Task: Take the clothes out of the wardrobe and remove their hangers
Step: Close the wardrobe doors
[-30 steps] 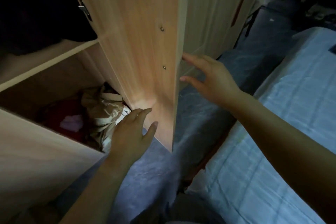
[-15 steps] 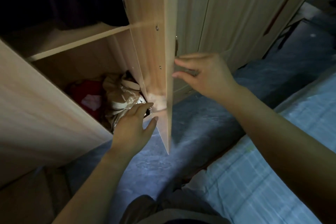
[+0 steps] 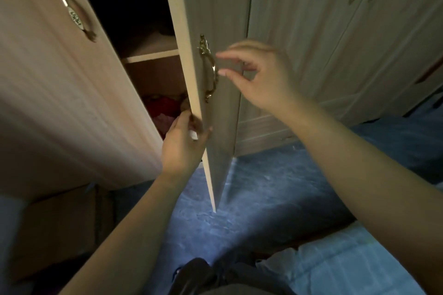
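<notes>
The wooden wardrobe stands with its two doors ajar and a narrow dark gap between them. My left hand (image 3: 183, 143) grips the free edge of the right-hand door (image 3: 215, 7), thumb on the front face and fingers behind it. Blurred and with fingers spread, my right hand (image 3: 259, 74) hovers just right of that door's brass handle (image 3: 209, 69); I cannot tell whether it touches it. Red clothes (image 3: 163, 108) lie in the lower compartment under a shelf (image 3: 151, 56). The upper part is black, and no hangers show.
The left-hand door (image 3: 60, 91) swings out toward me, carrying its own handle (image 3: 75, 17). More shut wardrobe doors (image 3: 335, 43) run to the right. A bed with a pale blue checked sheet (image 3: 359, 261) lies at lower right, a cardboard box (image 3: 55, 227) at lower left, blue-grey floor (image 3: 263, 187) between.
The right-hand door has swung toward shut, so its front face and handle now show and the gap has narrowed. My right hand moved to the handle; my left took the door's edge.
</notes>
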`<state>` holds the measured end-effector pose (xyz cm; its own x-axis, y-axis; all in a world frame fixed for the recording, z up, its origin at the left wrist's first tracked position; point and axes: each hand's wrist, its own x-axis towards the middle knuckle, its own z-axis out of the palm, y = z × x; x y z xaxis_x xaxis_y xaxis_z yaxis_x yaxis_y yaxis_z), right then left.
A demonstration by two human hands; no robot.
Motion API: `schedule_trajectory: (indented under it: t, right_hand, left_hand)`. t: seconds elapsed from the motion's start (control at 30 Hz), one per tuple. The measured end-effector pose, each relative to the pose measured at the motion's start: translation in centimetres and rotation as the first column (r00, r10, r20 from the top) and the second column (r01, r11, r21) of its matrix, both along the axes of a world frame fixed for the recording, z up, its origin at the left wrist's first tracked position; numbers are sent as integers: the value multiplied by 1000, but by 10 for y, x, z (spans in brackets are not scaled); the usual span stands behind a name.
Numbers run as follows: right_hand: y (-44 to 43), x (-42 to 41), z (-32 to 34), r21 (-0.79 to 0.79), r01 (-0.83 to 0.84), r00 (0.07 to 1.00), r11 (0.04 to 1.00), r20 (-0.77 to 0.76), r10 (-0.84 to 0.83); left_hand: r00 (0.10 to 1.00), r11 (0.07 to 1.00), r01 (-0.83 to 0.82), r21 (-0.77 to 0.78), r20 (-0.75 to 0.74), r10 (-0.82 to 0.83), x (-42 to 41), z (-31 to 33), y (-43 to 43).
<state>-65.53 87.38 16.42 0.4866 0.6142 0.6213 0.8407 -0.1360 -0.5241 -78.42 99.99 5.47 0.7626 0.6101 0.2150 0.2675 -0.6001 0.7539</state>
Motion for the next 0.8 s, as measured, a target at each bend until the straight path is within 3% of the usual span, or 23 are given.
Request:
schedule_trajectory:
  t: [0.27,0.4,0.57,0.8]
  right_hand:
    - [68,32,1,-220,25,997,975,73,-9]
    - [104,37,-12,-227,8,989,974,149,26]
    - [162,50,-30,-174,62,955,983,298,-7]
    - [236,68,-47,-84,189,937,978,314,-154]
  left_hand:
    - [995,990,-77,115,-49,83,-5,-2,54]
    - [991,989,-128,76,-37,131,-5,3,90]
    - [991,977,-118,177,-42,128,4,7,155]
    - [996,932,-85,352,14,85,12,-5,228]
